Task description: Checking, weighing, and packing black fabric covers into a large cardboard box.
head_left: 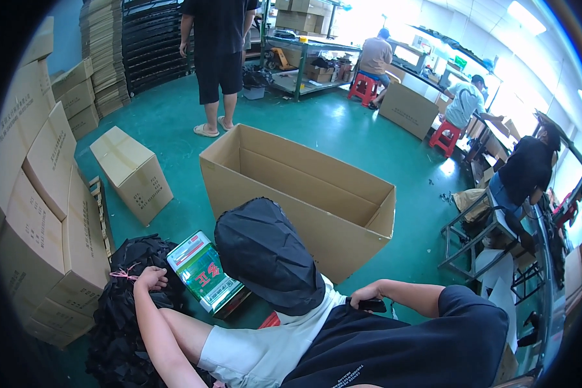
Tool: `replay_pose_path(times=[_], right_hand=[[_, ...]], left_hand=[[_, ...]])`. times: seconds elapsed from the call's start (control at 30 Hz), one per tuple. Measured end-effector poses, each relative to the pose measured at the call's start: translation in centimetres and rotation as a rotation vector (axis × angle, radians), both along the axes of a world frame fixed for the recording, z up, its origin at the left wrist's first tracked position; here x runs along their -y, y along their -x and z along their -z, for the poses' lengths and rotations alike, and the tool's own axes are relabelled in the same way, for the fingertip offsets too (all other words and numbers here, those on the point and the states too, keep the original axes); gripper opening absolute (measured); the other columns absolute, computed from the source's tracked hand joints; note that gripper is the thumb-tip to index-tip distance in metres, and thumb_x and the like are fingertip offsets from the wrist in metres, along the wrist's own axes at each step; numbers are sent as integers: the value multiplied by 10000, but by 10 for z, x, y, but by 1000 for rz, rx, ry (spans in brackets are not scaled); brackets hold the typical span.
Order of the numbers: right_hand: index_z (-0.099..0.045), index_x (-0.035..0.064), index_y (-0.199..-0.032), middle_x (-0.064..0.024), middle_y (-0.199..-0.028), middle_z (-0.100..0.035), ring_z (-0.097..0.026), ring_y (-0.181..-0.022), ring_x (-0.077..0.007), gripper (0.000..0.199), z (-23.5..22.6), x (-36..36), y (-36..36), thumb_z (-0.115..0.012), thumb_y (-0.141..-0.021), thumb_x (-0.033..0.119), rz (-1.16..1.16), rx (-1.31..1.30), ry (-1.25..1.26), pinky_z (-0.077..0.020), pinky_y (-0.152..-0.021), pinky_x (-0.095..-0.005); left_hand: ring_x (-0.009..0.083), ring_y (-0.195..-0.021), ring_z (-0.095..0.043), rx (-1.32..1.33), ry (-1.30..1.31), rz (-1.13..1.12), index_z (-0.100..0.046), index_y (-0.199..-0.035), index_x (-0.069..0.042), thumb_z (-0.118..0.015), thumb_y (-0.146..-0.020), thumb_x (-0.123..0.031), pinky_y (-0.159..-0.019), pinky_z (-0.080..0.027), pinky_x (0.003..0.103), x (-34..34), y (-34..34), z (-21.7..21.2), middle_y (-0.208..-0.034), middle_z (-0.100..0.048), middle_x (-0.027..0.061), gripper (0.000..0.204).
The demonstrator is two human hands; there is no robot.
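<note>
At the lower left, my left hand (150,279) rests with curled fingers against a heap of crumpled black material (119,323). A pink tie (124,273) around part of the heap lies beside that hand, and what the fingers hold is hidden. By my waist, my right hand (367,296) is closed around a flat black phone-like object (372,306). A large piece of wrinkled black material (265,255) covers my knee, over light grey shorts (246,349). Between it and the heap stands a green and white rectangular tin (207,275) with red markings.
An open, long cardboard box (304,220) stands ahead. Closed cartons are stacked at the left (52,213), and one carton (132,174) stands alone on the green floor. A person (218,58) stands beyond the box; several others sit at benches on the right. A metal-framed stool (478,226) is nearby.
</note>
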State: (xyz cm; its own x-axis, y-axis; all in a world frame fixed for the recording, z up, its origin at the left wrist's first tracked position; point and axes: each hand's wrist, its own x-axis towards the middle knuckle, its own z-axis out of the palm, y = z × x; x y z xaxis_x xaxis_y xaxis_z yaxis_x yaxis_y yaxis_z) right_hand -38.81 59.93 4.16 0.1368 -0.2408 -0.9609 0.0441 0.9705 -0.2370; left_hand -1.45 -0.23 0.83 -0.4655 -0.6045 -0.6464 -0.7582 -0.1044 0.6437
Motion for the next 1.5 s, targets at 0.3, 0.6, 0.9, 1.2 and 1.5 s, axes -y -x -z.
replay_pose_path(times=[0.3,0.6,0.9,1.2,1.5], right_hand=[[-570,27,-1001,-83,-880,-621,-604,-704,-204,395,72,10,1,-542,-607,33,241,-40,130,-496,-582,-328],[-472,15,-1349,-51,-1127,-603,-592,-900,-149,591,-5,-6,-30,-709,-855,237,458,-116,567,-492,-819,-259],[-653,87,-1077,-6,-847,-551,-507,-689,-121,354,-13,9,-36,-631,-873,376,284,-383,101,-411,-557,-289],[-328,17,-1490,-103,-1439,-452,-543,-1163,-196,795,-21,-26,-36,-753,-849,217,461,-172,601,-462,-961,-345],[-664,-13,-1114,-98,-1015,-674,-615,-942,-204,424,10,-15,-41,-648,-879,340,189,-679,534,-501,-823,-357]], left_hand=[[202,-780,-677,-21,2,-14,-607,-1157,-49,-621,-954,-334,-703,-541,354,-3,6,-4,-961,-697,92,349],[189,-761,-672,-1,-21,-21,-610,-1161,-51,-617,-955,-333,-667,-536,330,1,-4,0,-939,-695,81,349],[183,-747,-666,20,-26,-8,-594,-1167,-54,-615,-955,-332,-674,-532,339,2,4,3,-940,-691,77,350],[193,-751,-676,20,-17,1,-595,-1157,-54,-618,-953,-330,-682,-537,347,0,2,3,-948,-696,83,344],[211,-771,-681,30,-7,4,-578,-1200,-48,-612,-958,-333,-699,-545,367,0,8,2,-952,-694,92,375]])
